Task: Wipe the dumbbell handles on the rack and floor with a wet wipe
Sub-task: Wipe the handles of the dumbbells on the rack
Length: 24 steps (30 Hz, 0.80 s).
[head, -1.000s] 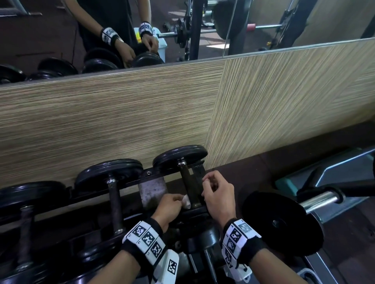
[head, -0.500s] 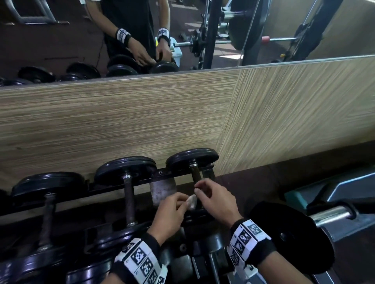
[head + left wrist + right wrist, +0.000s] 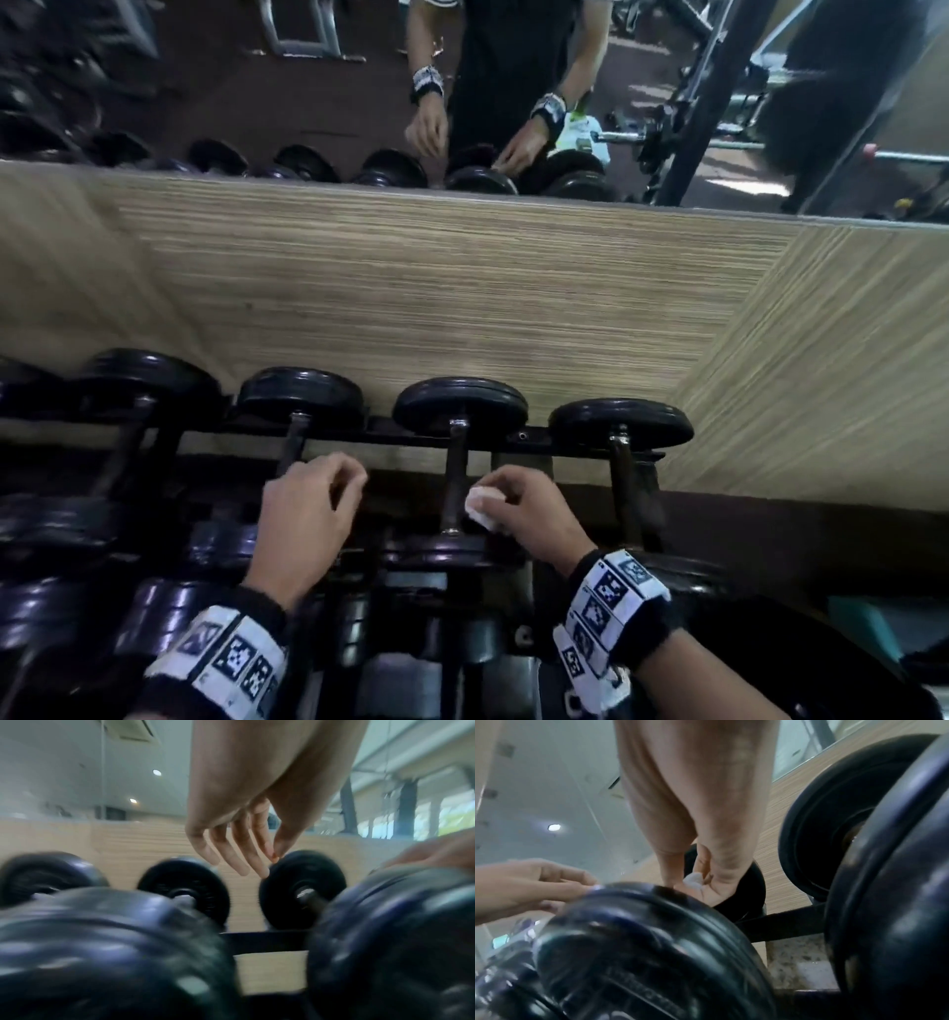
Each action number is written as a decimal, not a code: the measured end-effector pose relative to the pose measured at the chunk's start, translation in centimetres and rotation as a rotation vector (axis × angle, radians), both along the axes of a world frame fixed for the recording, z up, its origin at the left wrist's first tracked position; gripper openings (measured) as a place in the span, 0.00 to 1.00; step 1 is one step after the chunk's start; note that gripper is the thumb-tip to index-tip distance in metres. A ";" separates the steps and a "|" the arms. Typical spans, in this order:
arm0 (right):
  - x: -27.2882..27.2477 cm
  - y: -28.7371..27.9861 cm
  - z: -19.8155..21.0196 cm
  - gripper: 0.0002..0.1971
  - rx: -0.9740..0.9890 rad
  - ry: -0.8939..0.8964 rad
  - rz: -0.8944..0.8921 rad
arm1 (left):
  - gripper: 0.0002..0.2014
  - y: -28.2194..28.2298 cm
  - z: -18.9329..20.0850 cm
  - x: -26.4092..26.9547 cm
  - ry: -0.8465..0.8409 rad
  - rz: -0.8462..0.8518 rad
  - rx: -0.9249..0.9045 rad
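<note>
Right hand (image 3: 524,506) pinches the wet wipe (image 3: 482,506) just beside the dumbbell handle (image 3: 454,475) at lower centre of frame (contact unclear). Left hand (image 3: 308,519) hovers lower left, fingers loosely curled, holding nothing, over the rack (image 3: 534,442).

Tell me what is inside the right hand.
The right hand pinches a small white wet wipe beside a dumbbell handle. Curled fingers cover most of the wipe; only a wad shows.
</note>
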State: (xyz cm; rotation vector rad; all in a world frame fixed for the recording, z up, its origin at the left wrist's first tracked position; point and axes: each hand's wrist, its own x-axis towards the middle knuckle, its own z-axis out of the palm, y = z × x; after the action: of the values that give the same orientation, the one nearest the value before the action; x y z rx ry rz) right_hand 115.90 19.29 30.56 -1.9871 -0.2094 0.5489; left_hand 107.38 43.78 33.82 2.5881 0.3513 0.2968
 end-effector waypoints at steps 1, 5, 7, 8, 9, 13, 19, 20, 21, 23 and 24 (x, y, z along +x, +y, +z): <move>0.4 0.2 -0.7 0.05 -0.065 -0.009 0.020 | 0.05 2.0 -0.7 -0.2 0.021 0.037 0.108; 1.5 0.8 -2.2 0.07 -0.340 0.016 0.156 | 0.15 7.0 -3.8 -0.4 0.149 0.101 0.340; 2.2 1.1 -2.3 0.08 -0.413 0.054 0.212 | 0.22 7.1 -4.6 -0.2 0.199 0.116 0.347; 2.5 1.3 -2.4 0.09 -0.449 0.071 0.245 | 0.22 6.9 -4.6 -0.1 0.216 0.129 0.338; 2.8 1.5 -2.4 0.09 -0.478 0.089 0.280 | 0.22 6.7 -4.6 0.1 0.211 0.148 0.327; 3.2 2.6 -2.7 0.10 -0.497 0.132 0.410 | 0.18 6.9 -4.5 0.1 0.167 0.187 0.256; 3.3 3.2 -3.0 0.16 -0.462 0.162 0.455 | 0.09 6.0 -3.9 0.3 0.179 0.231 0.221; 3.3 3.3 -2.9 0.17 -0.461 0.174 0.464 | 0.10 5.8 -3.8 0.3 0.182 0.234 0.224; 3.3 3.4 -2.9 0.17 -0.455 0.182 0.473 | 0.10 5.7 -3.7 0.3 0.179 0.240 0.224; 3.2 3.4 -2.7 0.13 -0.439 0.190 0.482 | 0.10 5.6 -3.5 0.2 0.165 0.259 0.222; 3.1 3.1 -2.5 0.10 -0.430 0.190 0.471 | 0.11 5.6 -3.5 0.1 0.162 0.267 0.218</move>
State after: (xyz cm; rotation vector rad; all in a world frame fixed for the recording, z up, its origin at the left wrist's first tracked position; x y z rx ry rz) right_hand 118.96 22.44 28.09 -2.2877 -0.4794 1.1593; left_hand 107.49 49.43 30.32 2.7864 0.7653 0.2286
